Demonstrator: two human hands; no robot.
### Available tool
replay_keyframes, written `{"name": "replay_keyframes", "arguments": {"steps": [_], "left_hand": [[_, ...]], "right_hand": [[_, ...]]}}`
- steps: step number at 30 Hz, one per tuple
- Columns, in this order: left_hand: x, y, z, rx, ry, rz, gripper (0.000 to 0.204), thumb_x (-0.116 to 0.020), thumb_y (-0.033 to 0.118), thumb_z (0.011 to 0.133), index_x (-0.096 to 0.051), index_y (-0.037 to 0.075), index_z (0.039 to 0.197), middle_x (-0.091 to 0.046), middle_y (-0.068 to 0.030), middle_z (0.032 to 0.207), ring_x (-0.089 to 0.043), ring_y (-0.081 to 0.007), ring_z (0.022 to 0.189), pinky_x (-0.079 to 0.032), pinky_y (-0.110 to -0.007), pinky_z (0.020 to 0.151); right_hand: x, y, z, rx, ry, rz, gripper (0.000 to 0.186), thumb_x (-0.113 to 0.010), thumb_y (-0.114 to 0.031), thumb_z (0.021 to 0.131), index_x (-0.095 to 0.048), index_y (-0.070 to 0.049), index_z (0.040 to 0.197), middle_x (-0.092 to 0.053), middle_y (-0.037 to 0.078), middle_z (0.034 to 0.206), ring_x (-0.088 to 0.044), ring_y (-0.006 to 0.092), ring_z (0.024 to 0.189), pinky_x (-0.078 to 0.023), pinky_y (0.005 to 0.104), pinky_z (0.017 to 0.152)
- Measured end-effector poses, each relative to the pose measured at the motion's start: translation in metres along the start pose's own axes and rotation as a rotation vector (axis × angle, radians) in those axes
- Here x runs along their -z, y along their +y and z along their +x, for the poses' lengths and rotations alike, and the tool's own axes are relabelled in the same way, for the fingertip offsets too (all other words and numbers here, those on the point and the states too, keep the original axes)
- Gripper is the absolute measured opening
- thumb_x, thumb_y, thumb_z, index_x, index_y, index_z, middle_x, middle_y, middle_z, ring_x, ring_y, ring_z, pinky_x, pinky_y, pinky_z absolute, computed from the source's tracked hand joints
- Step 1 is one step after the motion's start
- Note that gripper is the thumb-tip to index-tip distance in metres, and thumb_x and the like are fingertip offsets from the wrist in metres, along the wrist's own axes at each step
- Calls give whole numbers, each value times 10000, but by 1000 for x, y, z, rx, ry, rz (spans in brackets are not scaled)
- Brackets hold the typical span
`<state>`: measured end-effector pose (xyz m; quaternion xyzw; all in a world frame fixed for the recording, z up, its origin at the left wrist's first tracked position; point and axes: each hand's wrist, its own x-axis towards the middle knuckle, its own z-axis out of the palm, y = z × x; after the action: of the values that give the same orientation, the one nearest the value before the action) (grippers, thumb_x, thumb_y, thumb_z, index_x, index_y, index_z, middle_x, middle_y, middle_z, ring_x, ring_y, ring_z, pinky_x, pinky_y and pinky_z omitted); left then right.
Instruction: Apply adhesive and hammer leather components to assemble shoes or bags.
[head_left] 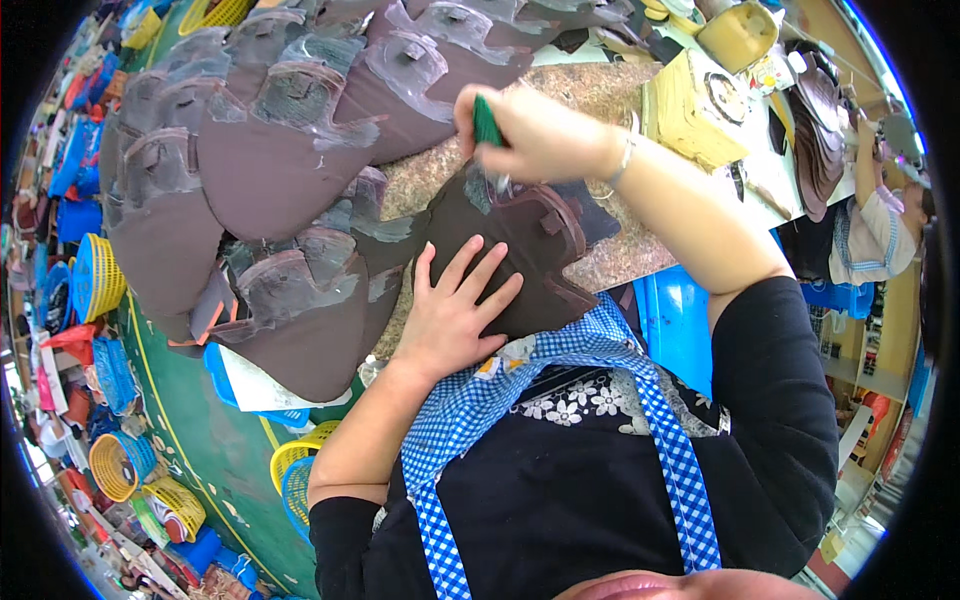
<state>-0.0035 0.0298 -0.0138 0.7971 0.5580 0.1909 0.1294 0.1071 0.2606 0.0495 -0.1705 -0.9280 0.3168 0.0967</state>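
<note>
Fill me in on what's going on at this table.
Someone in a blue checked apron is working on a dark brown piece at the table. The left hand lies spread on the piece, while the right hand grips a green-handled tool over its far part; the tool's tip is too blurred to make out. Similar brown pieces lie overlapping to the left, and a yellow box-shaped container stands to the right.

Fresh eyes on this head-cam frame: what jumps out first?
Probably the blurred right hand at upper center, gripping a green-handled tool over a dark brown piece, with the left hand spread on that piece's lower left. Next, the overlapping brown pieces smeared with grey across the upper left, and the yellow block at upper right.
</note>
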Motion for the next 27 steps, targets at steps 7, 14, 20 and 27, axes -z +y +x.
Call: {"name": "replay_keyframes", "arguments": {"steps": [7,14,20,27], "left_hand": [[-1,1,2,0,19,9,753,-847,317,529,-613,225,1239,-442,-73,1457,-366,-307,1372,-246,-660,1056],[1,3,1,22,-1,11,746,-832,285,521,-622,225,1235,-449,-74,1455,-361,-311,1381,-219,-648,1083],[1,4,1,23,-8,8,759,-837,274,514,-620,226,1239,-450,-71,1455,-365,-308,1379,-220,-640,1087],[-2,2,1,7,17,15,767,-843,262,506,-617,229,1238,-449,-68,1451,-372,-312,1372,-239,-646,1074]], "right_hand": [[10,-3,-92,-415,193,20,378,-872,-276,696,-573,-63,787,-604,7,628,-556,89,530,-447,246,508],[-26,-12,-95,-462,422,188,379,-843,-239,756,-545,-40,879,-601,12,599,-558,68,522,-429,228,489],[-5,-3,-101,-270,274,-94,444,-803,-379,741,-555,-17,805,-619,165,624,-644,313,556,-505,372,548],[-55,-25,-157,-19,313,141,330,-816,-185,723,-514,-92,821,-580,19,604,-623,156,515,-497,286,495]]}}
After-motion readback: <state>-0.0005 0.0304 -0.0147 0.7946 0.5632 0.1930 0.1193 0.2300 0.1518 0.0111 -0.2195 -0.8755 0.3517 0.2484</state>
